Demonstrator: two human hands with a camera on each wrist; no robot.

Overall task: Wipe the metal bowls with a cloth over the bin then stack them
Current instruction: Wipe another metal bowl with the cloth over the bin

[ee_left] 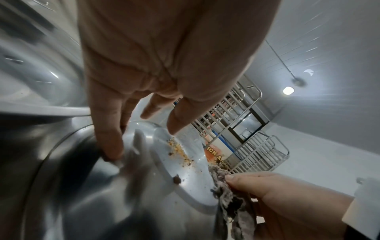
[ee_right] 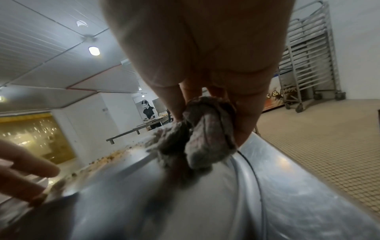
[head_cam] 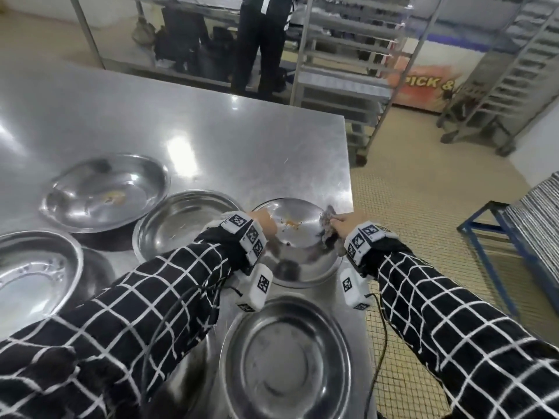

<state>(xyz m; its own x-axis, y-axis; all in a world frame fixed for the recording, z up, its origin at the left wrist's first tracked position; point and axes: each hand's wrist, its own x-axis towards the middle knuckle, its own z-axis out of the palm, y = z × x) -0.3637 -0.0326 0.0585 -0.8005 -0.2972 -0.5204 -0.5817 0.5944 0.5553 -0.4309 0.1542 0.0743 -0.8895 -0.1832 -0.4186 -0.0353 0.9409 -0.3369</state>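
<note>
On the steel surface [head_cam: 211, 131] my left hand [head_cam: 264, 223] steadies the upturned bowl [head_cam: 298, 261] near the corner, fingers [ee_left: 109, 129] spread straight — my right hand [head_cam: 344, 228] pinches the cloth [head_cam: 328, 226] at its edge.

Right hand [ee_right: 205, 68] pinches grey cloth [ee_right: 203, 134] against upturned bowl [ee_right: 174, 203].

The left hand [head_cam: 266, 222] is mostly hidden behind its wrist marker block [head_cam: 244, 234] in the head view, so its contact with the overturned bowl [head_cam: 298, 237] is only seen from the wrists. The nearest bowl [head_cam: 287, 358] is cut off by the bottom edge, the leftmost bowl [head_cam: 33, 273] by the left edge. The standing person [head_cam: 263, 40] is cropped at the top, and the orange sign [head_cam: 423, 83] is partly blocked by the rack [head_cam: 348, 55].
</note>
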